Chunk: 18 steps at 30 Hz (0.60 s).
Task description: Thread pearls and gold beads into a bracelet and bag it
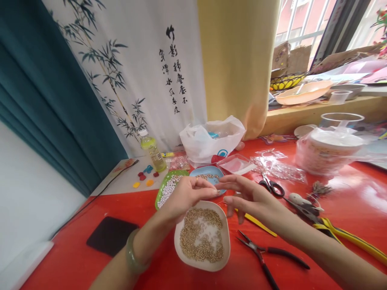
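My left hand (189, 195), with a green bangle (135, 251) on its wrist, is closed in a pinch above the far rim of a white dish (177, 251). What it pinches is too small to make out. Close by on the right, my right hand (249, 197) has bent fingers held apart from the thumb, its fingertips close to those of my left hand. Small gold beads (193, 241) cover most of the dish's bottom. Behind the hands lie a blue tray (213, 171) with gold beads and a green tray (159, 197) with white pearl-like beads.
Long-nose pliers (256, 246) lie right of the dish, near a yellow tool (260, 224). Scissors (273, 187) and yellow-handled pliers (328, 225) rest farther right. A black flat pad (110, 235) is at left. Behind stand a bottle (154, 153), a plastic bag (199, 143) and a wrapped tub (329, 151).
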Available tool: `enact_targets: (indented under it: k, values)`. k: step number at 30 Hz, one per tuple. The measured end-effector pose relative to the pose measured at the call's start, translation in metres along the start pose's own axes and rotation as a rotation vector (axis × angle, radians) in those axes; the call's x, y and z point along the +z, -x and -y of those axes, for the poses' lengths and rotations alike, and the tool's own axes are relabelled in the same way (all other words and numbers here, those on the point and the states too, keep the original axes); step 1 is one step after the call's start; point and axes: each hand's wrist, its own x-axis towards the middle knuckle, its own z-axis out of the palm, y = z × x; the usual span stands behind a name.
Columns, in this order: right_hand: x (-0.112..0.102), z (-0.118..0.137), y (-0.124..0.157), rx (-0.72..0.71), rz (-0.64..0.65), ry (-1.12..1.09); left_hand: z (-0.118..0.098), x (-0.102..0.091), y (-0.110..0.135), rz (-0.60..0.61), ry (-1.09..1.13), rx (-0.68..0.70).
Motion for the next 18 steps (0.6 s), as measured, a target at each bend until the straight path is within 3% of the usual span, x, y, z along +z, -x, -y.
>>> enact_targets:
  k: [3,7,10,15,18]
  values:
    - [0.008,-0.001,-0.001,0.002,0.026,-0.067,0.002,0.001,0.0,0.004,-0.019,0.017]
    - [0.009,0.003,0.0,-0.184,-0.184,0.375,0.004,0.003,0.0,-0.009,-0.034,0.007]
    - [0.005,0.006,0.004,-0.307,-0.249,0.626,0.004,0.004,0.0,-0.002,-0.037,-0.012]
    - [-0.001,0.007,0.007,-0.424,-0.2,0.844,0.004,0.006,0.0,0.016,-0.035,-0.042]
    - [-0.002,0.006,0.006,-0.362,-0.136,0.839,0.004,0.006,0.001,0.016,-0.037,-0.053]
